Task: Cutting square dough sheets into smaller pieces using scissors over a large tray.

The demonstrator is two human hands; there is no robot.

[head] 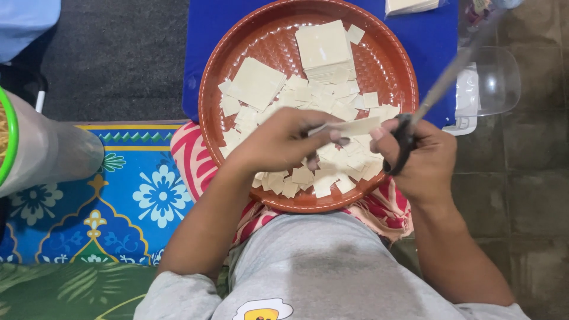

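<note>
A round brown tray (385,56) rests on my lap and holds several pale square dough sheets (323,44) and many small cut pieces (332,106). Over the tray's near half, my left hand (284,142) pinches a thin pale strip (355,126) between thumb and fingers. My right hand (418,157) grips the black handles of a pair of scissors (441,89), whose long metal blades point up and to the right, away from the strip. The two hands nearly touch at the strip's right end.
A blue board (207,35) lies under the tray's far side. A clear plastic container (495,80) sits on the tiled floor at right. A patterned blue mat (130,189) covers the floor at left, beside a green-rimmed container (41,148). Another stack of sheets (409,6) lies at the top.
</note>
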